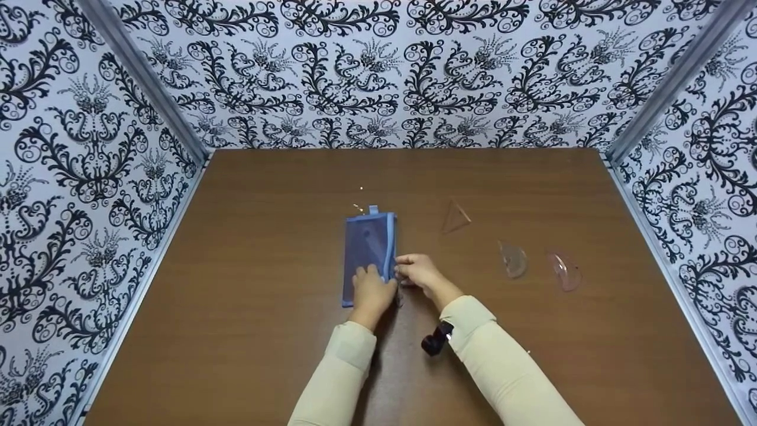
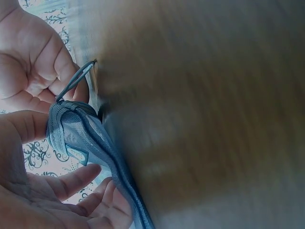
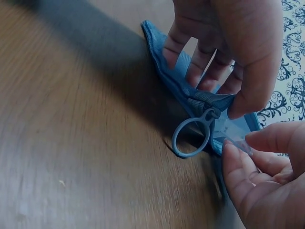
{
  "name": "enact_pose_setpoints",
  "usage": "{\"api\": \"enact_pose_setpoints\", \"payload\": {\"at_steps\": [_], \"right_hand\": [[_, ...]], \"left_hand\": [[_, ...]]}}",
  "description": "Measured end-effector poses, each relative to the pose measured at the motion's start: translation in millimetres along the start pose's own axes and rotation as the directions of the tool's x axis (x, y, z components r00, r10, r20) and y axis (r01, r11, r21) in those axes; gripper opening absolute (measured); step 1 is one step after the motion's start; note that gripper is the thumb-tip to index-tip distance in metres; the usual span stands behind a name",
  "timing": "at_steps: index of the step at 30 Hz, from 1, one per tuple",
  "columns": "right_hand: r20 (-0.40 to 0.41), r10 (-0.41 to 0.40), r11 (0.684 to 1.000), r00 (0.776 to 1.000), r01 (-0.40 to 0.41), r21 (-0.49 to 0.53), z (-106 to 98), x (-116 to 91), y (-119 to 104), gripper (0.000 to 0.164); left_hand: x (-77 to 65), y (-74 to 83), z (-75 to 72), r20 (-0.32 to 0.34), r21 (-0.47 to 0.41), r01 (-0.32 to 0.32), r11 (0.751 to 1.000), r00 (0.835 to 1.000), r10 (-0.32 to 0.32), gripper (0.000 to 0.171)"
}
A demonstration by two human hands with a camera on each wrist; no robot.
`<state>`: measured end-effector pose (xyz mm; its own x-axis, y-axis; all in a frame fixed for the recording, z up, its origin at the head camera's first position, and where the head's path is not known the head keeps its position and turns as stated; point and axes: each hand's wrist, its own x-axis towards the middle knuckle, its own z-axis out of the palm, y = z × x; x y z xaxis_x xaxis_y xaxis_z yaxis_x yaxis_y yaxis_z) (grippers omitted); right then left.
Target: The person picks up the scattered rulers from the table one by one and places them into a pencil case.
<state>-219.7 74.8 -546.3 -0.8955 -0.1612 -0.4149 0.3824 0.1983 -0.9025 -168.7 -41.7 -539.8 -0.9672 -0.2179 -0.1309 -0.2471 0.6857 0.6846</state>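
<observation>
A blue mesh zip pouch (image 1: 364, 242) lies on the brown table, its lighter zip edge along the right side. My left hand (image 1: 372, 293) grips the pouch's near end, the thumb by the zip and the fingers spread over the mesh. From that end hangs a blue ring (image 3: 185, 155), seen in the right wrist view. At the pouch's parted near corner, my right hand (image 3: 267, 167) pinches a small clear piece (image 3: 241, 144) between thumb and fingertips. What this piece is, I cannot tell. Part of it is hidden by the fingers.
Right of the pouch lie a clear set square (image 1: 458, 228), a clear protractor (image 1: 513, 263) and a pinkish protractor (image 1: 566, 273). Beyond the pouch's far end is a tiny bright bit (image 1: 359, 209). Patterned walls (image 1: 378, 77) bound the table at the back and sides.
</observation>
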Motion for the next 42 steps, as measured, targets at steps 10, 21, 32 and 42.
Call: {"api": "enact_pose_setpoints", "payload": {"at_steps": [10,21,32,42], "right_hand": [[0.027,-0.050,0.998,0.998,0.050,-0.031,-0.8,-1.2,2.3,0.035],[-0.040,-0.077,0.997,0.996,0.077,-0.023,5.2,2.7,6.6,0.031],[-0.018,-0.151,0.987,0.988,0.150,-0.058,6.8,53.0,54.5,0.027],[0.053,-0.191,0.981,0.980,0.190,0.037,-3.3,249.1,227.8,0.030]], "left_hand": [[-1.9,1.6,-0.2,-0.035,0.001,-0.022,1.000,0.999,0.022,0.050],[-0.1,-0.7,1.5,-0.020,-0.008,-0.007,1.000,1.000,0.007,0.050],[0.7,-2.1,0.4,-0.002,-0.031,0.001,1.000,1.000,-0.001,0.054],[0.9,-1.9,1.3,-0.018,-0.029,-0.021,0.999,1.000,0.020,0.048]]}}
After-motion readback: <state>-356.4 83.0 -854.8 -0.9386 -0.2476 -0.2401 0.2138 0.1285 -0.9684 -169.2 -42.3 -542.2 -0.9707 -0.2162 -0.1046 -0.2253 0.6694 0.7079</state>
